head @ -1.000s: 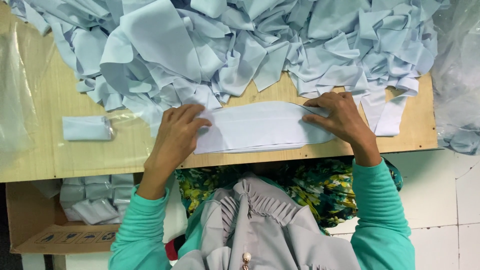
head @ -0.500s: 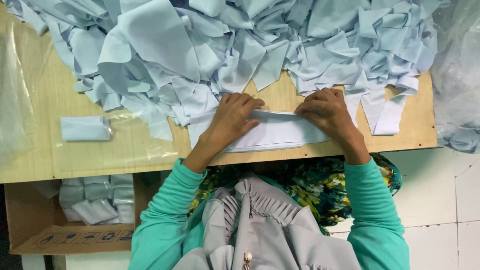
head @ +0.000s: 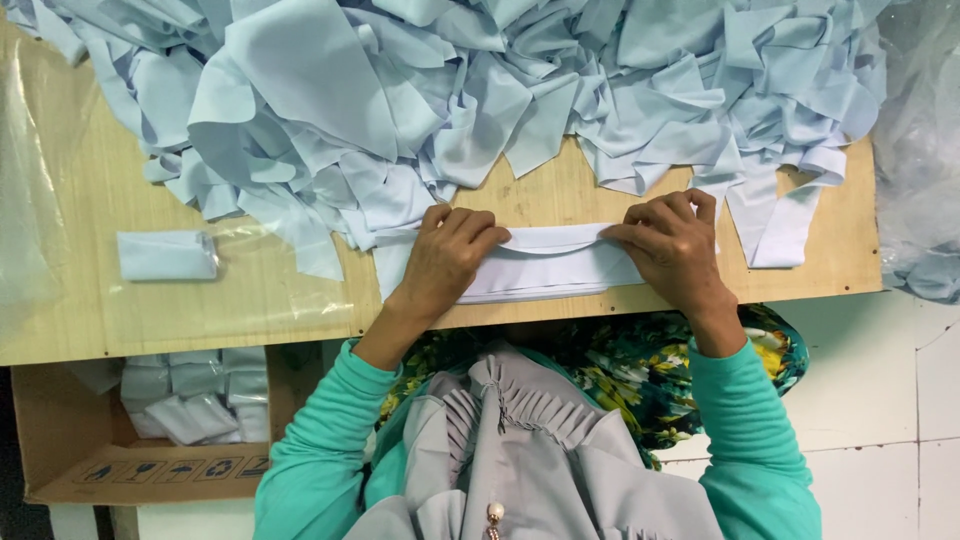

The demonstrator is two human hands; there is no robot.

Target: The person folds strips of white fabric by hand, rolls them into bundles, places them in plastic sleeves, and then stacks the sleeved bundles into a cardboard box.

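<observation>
On wooden table (head: 250, 300), white tiled floor beside, fingers (head: 470, 228) pinching folded fabric stack (head: 550, 265).

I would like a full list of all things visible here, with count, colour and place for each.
folded pale blue fabric strip: one, pale blue, table front edge, under both hands
heap of loose pale blue fabric pieces: many, pale blue, table far side
small wrapped fabric bundle: one, pale blue, table left
wooden table: one, light brown
cardboard box: one, brown, below left, holding bundles
clear plastic sheet: right edge
left hand: on strip
right hand: on strip
</observation>
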